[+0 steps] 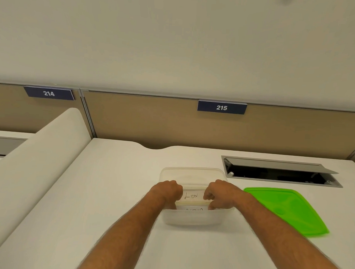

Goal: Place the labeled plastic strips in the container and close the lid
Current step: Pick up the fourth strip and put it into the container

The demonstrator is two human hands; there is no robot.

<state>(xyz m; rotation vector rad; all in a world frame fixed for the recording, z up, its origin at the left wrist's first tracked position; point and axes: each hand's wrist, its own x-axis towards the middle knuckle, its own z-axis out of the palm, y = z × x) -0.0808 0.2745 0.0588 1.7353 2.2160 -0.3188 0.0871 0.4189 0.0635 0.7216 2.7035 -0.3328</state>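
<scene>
Both hands reach into the clear container [190, 219] at 6 o'clock on the desk [114, 192]. Left hand [167, 191] and right hand [220, 194] curl their fingers round the ends of a strip [192, 196] marked "LION". A second strip [193, 209] lies below, its writing half hidden. Green lid [286, 210] rests at 3 o'clock, off the container.
</scene>
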